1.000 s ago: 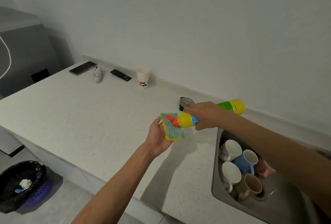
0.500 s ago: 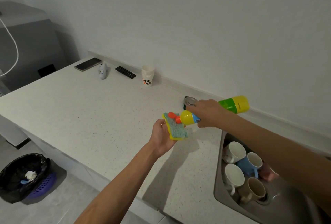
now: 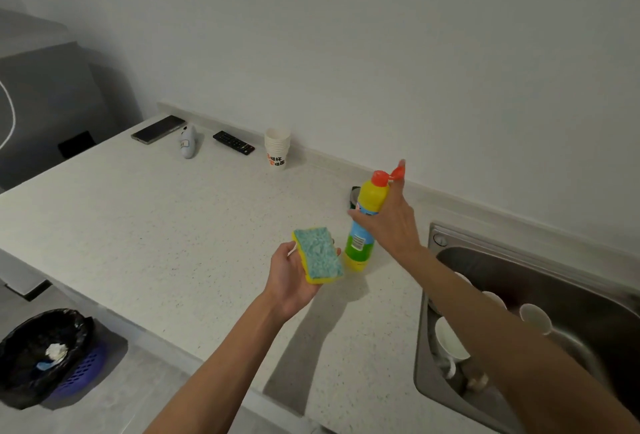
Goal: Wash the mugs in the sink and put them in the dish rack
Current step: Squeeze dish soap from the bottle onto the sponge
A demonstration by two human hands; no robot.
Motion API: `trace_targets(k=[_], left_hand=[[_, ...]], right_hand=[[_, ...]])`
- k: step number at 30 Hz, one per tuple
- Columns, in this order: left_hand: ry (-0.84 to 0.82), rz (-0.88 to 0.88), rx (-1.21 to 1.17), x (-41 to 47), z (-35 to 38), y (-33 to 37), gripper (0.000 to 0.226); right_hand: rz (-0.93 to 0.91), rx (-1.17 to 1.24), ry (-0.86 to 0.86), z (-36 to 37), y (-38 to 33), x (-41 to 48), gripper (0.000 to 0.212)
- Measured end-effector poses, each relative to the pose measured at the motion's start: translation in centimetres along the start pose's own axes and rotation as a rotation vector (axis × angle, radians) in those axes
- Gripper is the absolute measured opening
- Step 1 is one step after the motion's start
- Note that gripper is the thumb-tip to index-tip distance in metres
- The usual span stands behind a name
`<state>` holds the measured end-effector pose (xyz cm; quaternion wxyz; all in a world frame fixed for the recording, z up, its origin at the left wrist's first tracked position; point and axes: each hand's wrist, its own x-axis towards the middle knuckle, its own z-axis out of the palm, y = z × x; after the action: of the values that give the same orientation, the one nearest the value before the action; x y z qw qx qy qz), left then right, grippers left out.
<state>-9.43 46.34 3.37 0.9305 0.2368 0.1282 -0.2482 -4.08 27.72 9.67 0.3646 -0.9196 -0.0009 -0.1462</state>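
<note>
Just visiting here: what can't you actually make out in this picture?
Head view:
- White ceramic mugs in the steel sink: partly hidden by the right forearm, so the count is unclear.
- Sink: cut off by the right and bottom edges.
- Dark round object: mostly behind the yellow detergent bottle.
- Bottle label: too small to read.
- Dish rack: not in view.

**Odds and ends along the counter's back edge**

On the pale speckled stone countertop, near the plain white wall, lie a dark flat smartphone, a small white rounded handheld device just beside it, and a slim black remote control. A stack of white paper cups with orange and black print stands upright to their right. On the floor at lower left sits a purple slotted plastic bin lined with a black bag, with crumpled white paper inside. A grey boxy appliance stands at far left, and a white cable curves across it.
</note>
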Motion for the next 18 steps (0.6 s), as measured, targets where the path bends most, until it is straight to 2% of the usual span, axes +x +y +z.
trace_targets(k=[6,12,18], left_hand=[[0.009,-0.021,0.032,0.1,-0.4,0.2,0.055],[0.042,-0.027,0.056,0.7,-0.6,0.5,0.055],[0.035,-0.033,0.070,1.1,-0.3,1.3,0.057]], right_hand=[[-0.006,-0.062,0.009,2.4,-0.3,0.3,0.131],[-0.120,-0.124,-0.044,3.0,0.0,1.2,0.125],[-0.213,-0.157,0.007,3.3,0.8,2.4,0.096]])
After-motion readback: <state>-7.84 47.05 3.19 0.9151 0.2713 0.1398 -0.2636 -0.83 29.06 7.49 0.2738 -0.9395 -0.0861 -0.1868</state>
